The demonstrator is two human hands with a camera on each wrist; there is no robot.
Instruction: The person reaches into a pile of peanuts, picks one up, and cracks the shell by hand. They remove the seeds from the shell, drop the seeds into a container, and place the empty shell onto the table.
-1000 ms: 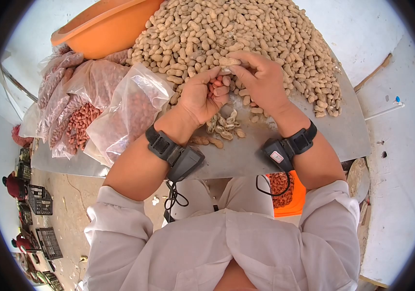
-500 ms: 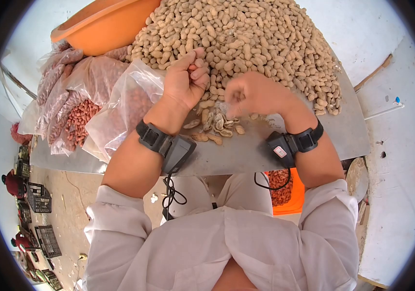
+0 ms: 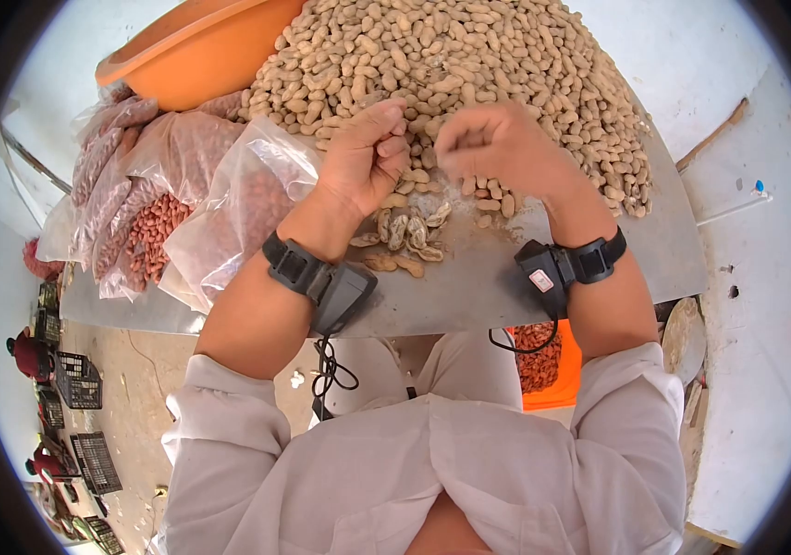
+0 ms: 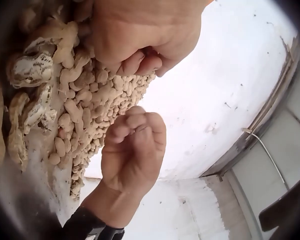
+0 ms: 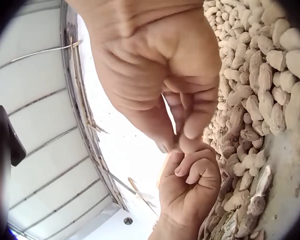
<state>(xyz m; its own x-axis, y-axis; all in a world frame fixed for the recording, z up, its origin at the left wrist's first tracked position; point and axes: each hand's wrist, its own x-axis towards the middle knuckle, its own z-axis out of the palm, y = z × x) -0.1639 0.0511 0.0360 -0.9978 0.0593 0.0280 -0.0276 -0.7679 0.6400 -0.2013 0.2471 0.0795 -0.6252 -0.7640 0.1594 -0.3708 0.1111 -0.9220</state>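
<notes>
In plastic bags (image 3: 252, 190), reddish peanuts (image 3: 155, 231)

rough peanuts (image 3: 469, 55), glossy plastic bags (image 3: 252, 199), smooth metallic tabletop (image 3: 474, 296)

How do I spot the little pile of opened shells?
Find the grey table, then the big heap of peanuts on it. Between that heap and the table's near edge is a little pile of opened shells. They show pale insides, while the peanuts beside them are brown and closed.
</notes>
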